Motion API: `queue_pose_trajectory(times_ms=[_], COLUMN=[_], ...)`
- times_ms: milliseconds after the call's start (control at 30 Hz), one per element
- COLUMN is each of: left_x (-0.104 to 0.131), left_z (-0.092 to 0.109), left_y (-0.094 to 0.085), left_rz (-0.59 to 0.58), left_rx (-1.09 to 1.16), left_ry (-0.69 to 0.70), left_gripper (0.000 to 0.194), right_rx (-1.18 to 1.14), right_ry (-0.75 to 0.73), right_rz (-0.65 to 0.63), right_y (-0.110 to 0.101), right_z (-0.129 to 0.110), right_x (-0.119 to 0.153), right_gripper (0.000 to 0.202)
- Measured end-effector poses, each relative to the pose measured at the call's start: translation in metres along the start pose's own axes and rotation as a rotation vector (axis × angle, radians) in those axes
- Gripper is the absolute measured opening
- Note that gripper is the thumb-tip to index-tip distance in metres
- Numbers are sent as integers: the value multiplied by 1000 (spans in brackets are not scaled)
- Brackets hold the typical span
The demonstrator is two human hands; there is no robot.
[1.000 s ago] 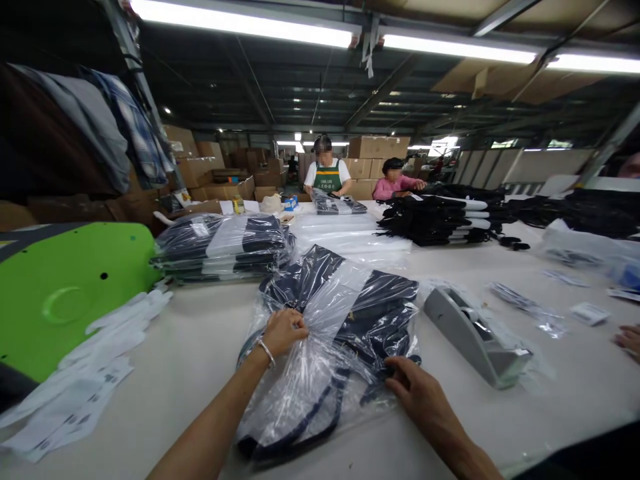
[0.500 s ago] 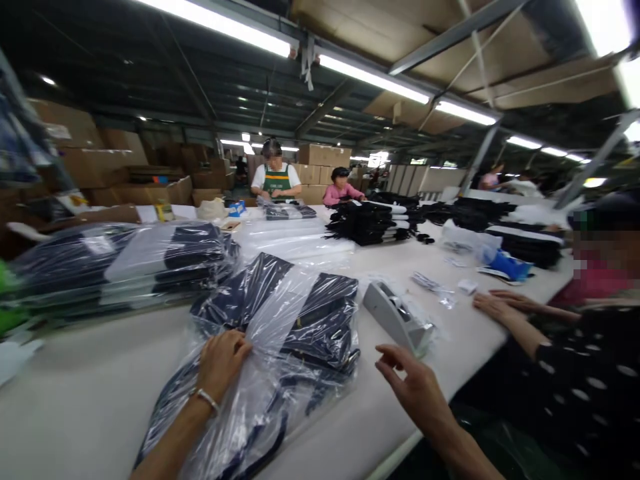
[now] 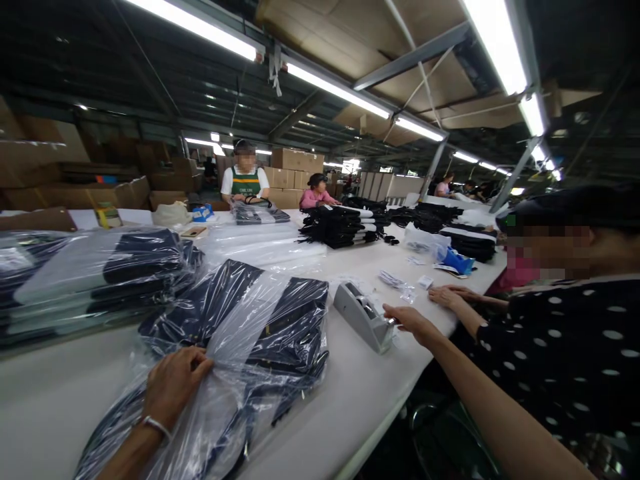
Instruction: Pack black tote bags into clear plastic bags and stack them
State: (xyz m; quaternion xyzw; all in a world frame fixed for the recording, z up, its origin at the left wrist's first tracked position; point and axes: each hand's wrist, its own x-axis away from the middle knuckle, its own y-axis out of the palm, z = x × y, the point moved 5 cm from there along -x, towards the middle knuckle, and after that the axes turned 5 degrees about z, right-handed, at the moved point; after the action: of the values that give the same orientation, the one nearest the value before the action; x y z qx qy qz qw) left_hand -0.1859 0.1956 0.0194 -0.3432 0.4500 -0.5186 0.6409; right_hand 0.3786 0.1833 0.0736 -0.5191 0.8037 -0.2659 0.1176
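My left hand [image 3: 175, 383] is closed on the gathered clear film of a plastic bag [image 3: 235, 390]. Inside that bag lie dark navy folded goods with a whitish band across them, and dark loops show through the film near me. My right hand [image 3: 413, 323] reaches over to the grey tape dispenser [image 3: 363, 317], thumb and fingers pinched at its front end, where the clear tape comes off. The tape itself is hardly visible there. The dispenser stands on the white table just right of the bag.
Bagged navy goods are stacked [image 3: 135, 273] at the left. Clear plastic sheets [image 3: 265, 243] and black bundles [image 3: 337, 227] lie farther back. Small packets [image 3: 395, 280] and a blue packet [image 3: 456, 261] are at the right. A co-worker in a dotted top [image 3: 565, 347] sits close on my right; others work across the table.
My right hand has moved from the air before the dispenser to its front end, fingers now pinched. My left hand keeps its grip on the bag. The view has swung right.
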Motion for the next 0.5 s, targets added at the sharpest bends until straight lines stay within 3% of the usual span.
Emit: queue_pose_trajectory(times_ms=[100, 267, 500], left_x=[1, 1, -1], left_z=[2, 1, 2], left_y=[-1, -1, -5], left_rz=[1, -13, -39], left_rx=[-3, -13, -21], left_ry=[-5, -15, -14], left_gripper=[27, 29, 28], right_rx=[-42, -157, -320], right_ry=[26, -26, -58], right_rz=[-53, 18, 162], right_y=[9, 16, -10], right_z=[-4, -8, 9], right_x=[2, 6, 32], right_gripper=[41, 29, 34])
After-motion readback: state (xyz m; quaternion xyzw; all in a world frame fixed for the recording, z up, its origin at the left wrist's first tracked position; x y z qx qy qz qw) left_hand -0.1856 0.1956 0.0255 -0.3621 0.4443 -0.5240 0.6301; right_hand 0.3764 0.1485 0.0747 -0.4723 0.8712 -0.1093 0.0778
